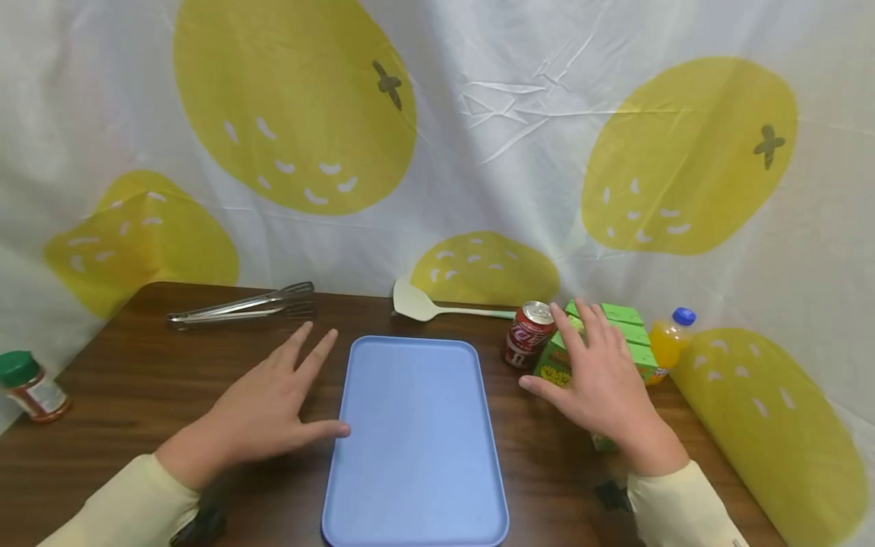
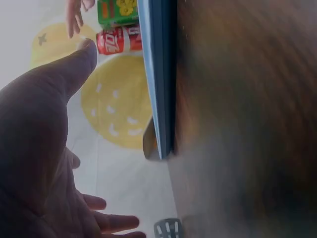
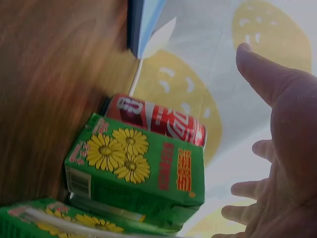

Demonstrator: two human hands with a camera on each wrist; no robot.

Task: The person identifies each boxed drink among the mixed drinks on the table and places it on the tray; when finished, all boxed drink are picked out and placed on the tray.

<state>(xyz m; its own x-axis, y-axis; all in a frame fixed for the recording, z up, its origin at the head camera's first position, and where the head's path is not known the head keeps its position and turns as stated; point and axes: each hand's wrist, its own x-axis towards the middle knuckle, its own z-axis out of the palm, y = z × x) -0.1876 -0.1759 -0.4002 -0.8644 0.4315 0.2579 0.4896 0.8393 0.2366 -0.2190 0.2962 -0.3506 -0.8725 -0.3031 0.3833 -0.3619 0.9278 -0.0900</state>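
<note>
My left hand hovers at the left side of a light blue tray, fingers spread and holding nothing. Its thumb overlaps the tray's left rim in the head view; in the left wrist view the hand is apart from the tray. My right hand is held with fingers spread above several green drink cartons, hiding part of them. A red soda can stands just left of those cartons. Yellow flowers show on the carton in the right wrist view, where the hand grips nothing.
Metal tongs lie at the back left. A white spatula lies behind the tray, its handle running toward the can. An orange drink bottle with a blue cap stands right of the cartons. A green-lidded spice jar stands far left.
</note>
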